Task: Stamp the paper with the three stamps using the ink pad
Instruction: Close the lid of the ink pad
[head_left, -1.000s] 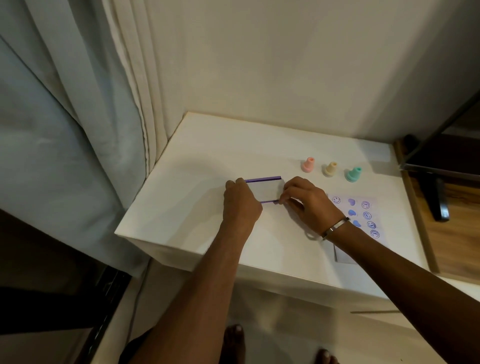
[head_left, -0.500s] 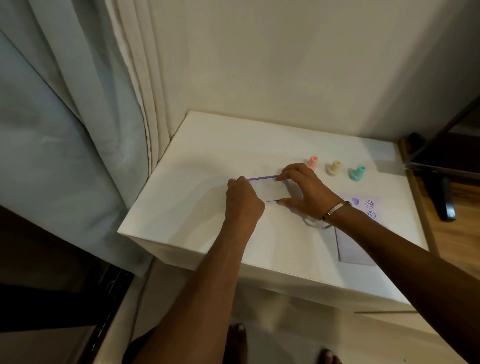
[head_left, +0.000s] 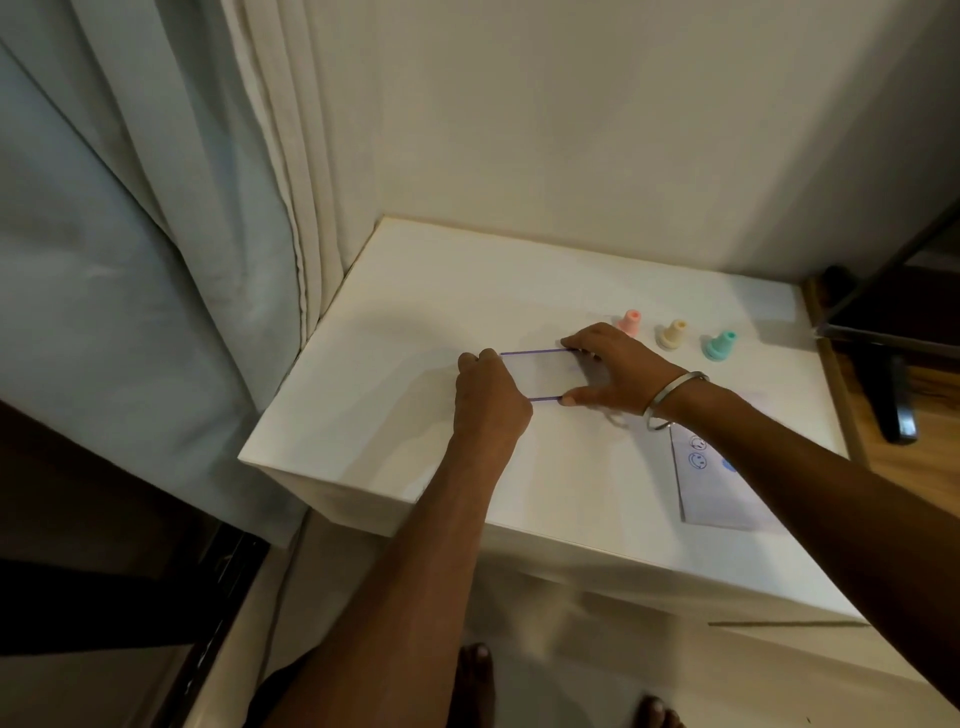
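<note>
Evidently both hands are busy with the ink pad, a flat case with purple edges lying on the white table. The left hand clamps the pad's left end with curled fingers, probably to keep it from sliding. The right hand spans the pad's right end, index finger on the far edge and thumb on the near edge, a pinch that looks suited to pressing the lid shut or prising it open; which one cannot be told. Right of the pad and slightly beyond it, the pink stamp, cream stamp and teal stamp stand upright in a row, untouched. The paper lies right of the pad and nearer the person, already bearing several prints, so stamping seems largely done.
</note>
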